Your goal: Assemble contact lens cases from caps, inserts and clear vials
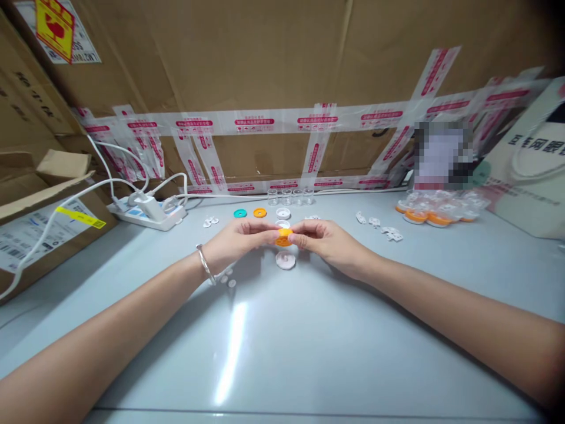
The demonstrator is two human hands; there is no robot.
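Observation:
Between my two hands, just above the table, is a round orange plastic piece (284,237). My left hand (247,234) pinches its left edge with thumb and fingers. The right edge is pinched by my right hand (320,238). Directly below lies a whitish disc (286,260) on the table. Behind the orange piece a white ring (283,225) shows in part, with another white ring (283,213) farther back. A teal ring (240,213) and an orange ring (260,212) lie beyond my left hand. Small white discs (232,284) sit near my left wrist, partly hidden.
Clear cups (291,197) stand in a row at the back. White pieces (391,234) and a pile of clear, orange-based items (436,212) lie at right. A power strip (152,213) with cables and an open carton (53,229) are at left. A large cardboard box (247,59) walls the back.

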